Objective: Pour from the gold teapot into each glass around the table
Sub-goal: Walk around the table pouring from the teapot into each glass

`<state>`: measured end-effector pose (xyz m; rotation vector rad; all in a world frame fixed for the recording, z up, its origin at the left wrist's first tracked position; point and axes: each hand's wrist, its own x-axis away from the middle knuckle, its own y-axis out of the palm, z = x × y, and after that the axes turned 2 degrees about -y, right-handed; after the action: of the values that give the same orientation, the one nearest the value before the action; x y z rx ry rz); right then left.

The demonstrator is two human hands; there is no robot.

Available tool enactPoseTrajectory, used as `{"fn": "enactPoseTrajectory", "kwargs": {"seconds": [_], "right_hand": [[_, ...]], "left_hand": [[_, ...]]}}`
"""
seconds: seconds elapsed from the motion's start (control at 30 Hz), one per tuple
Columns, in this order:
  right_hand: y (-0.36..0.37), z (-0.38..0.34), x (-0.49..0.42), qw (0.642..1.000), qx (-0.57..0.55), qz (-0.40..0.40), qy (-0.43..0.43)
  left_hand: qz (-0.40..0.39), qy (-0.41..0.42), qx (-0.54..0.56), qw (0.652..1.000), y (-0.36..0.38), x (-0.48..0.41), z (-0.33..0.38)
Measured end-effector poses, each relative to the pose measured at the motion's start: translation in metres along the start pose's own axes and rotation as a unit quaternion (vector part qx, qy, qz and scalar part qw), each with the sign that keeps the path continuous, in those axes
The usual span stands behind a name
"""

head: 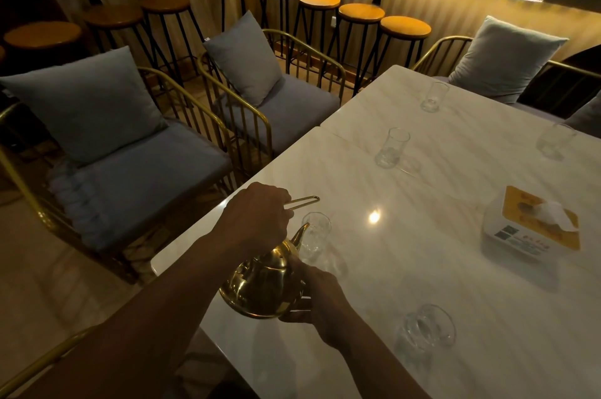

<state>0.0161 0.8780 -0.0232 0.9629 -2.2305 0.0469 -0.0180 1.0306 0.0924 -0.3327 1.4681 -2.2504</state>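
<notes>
The gold teapot (pixel 260 288) hangs tilted over the table's near left corner, its spout tip at the rim of a clear glass (pixel 313 237). My left hand (pixel 260 214) grips the teapot's thin wire handle from above. My right hand (pixel 312 297) cups the pot's belly from the right and underneath. Several more clear glasses stand on the white marble table (pixel 422 252): one near me (pixel 424 330), one midway along the left side (pixel 392 148), one at the far end (pixel 434 96) and one on the right edge (pixel 554 140).
A white and yellow tissue box (pixel 533 226) sits on the table's right side. Gold-framed chairs with grey cushions (pixel 130 171) line the left side, and another stands at the far end (pixel 500 60). Round wooden bar stools (pixel 318 1) stand along the back wall.
</notes>
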Motion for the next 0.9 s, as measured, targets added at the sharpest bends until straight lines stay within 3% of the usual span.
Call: {"fn": "enactPoseTrajectory", "kwargs": {"seconds": [0.9], "right_hand": [[-0.0043,0.0053,-0.0058,1.000,0.007,0.000,0.005]], "left_hand": [[-0.007,-0.017,0.010,1.000,-0.0033,0.0044,0.0034]]}}
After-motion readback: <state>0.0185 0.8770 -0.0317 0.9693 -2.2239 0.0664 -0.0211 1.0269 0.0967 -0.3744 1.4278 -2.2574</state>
